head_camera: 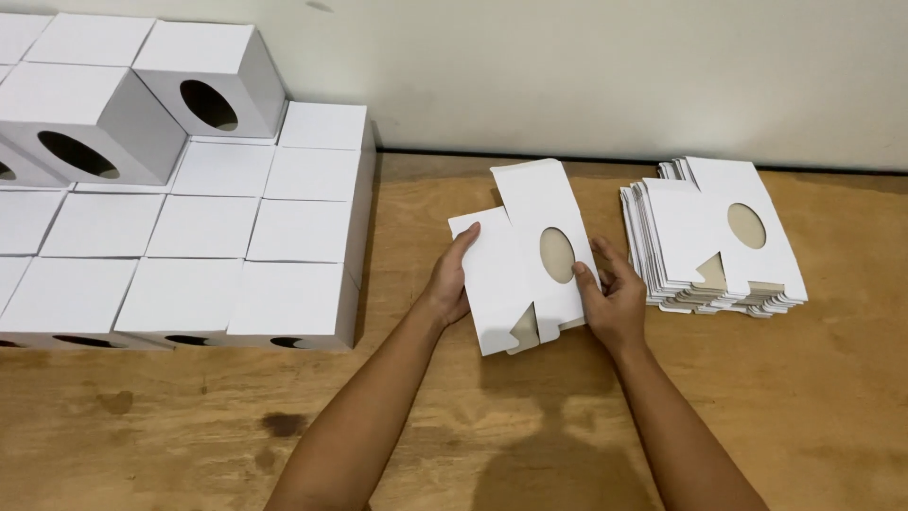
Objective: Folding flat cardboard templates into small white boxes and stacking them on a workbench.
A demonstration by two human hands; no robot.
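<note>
Two bare forearms reach up from the near edge of a worn plywood table [454,426], both hands meeting on a single flat box blank [515,260] of white card. The left hand [452,279] clasps the blank's left edge, thumb laid over the top face and fingers tucked beneath; the right hand [613,298] pinches the right edge, fingertips spread just beside the oval window [557,255] cut in the panel. The blank lies between the two hands, held a little above the wood, its long axis running away from the person and leaning slightly left; neither hand is plainly nearer. Just right of the right hand, not touching it, sits a stack of unfolded blanks [714,241]. Well apart on the left, ranks of folded white boxes [203,251] stand piled toward the pale wall [615,76].
</note>
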